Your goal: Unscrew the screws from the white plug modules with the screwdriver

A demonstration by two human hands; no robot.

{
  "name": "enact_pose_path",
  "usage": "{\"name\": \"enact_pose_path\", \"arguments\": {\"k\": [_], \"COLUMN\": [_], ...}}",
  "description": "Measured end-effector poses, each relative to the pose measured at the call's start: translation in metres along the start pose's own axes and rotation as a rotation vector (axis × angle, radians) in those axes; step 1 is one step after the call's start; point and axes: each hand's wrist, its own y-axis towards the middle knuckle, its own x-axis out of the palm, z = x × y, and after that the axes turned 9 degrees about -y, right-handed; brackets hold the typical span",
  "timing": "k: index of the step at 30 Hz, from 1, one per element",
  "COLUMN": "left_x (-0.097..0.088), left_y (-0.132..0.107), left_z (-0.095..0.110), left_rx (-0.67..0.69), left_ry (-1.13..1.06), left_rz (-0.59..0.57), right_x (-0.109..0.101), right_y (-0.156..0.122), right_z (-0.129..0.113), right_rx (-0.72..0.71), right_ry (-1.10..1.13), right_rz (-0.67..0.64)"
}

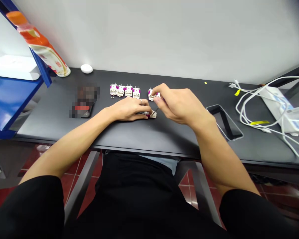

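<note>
Plastic module, white with magenta parts, lies at 12 o'clock just beyond the near desk edge, held down by the left fingertips. I judge it light and stiff, perhaps brittle at its thin edges; I would take hold of its body by the sides, clear of any small projecting parts.

Left hand lies palm down, its forearm entering from 8 o'clock. Right hand arches above the desk, its forearm entering from 4 o'clock; thumb and fingers pinch a slim screwdriver, its tip near the module. I see the hands close together, not touching each other.

Just beyond, second module sits under the right fingers. Row of four similar modules stands at 11 o'clock, tiny screws by its left end.

Farther out, I see a pixelated phone at 10 o'clock, dark smartphone and white cables at 2 o'clock, and an orange bottle at 10 o'clock.
</note>
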Motion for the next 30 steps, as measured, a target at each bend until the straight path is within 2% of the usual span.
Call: {"name": "enact_pose_path", "arguments": {"k": [5,10,16,23,27,30], "left_x": [0.0004,0.0002,-0.0003,0.0000,0.0005,0.0005], "left_y": [-0.0008,-0.0003,0.0000,-0.0002,-0.0006,-0.0010], "left_z": [0.0004,0.0005,0.0005,0.0002,-0.0008,-0.0008], "left_rx": [0.017,0.035,0.002,0.027,0.020,0.016], "left_ry": [-0.005,0.003,-0.018,-0.004,-0.008,-0.022], "left_rz": [0.015,0.022,-0.002,0.011,0.016,0.014], "right_x": [0.0016,0.0008,-0.0008,-0.0004,-0.0019,-0.0016], "right_y": [-0.0009,-0.0016,-0.0003,-0.0024,-0.0012,-0.0013], "right_z": [0.0024,0.0027,0.0027,0.0047,0.0052,0.0055], "right_rx": [-0.014,-0.063,-0.014,-0.078,-0.026,-0.009], "right_ry": [0.022,0.077,0.006,0.064,0.039,0.032], "right_rz": [-0.024,0.014,-0.043,0.004,-0.045,-0.034]}}
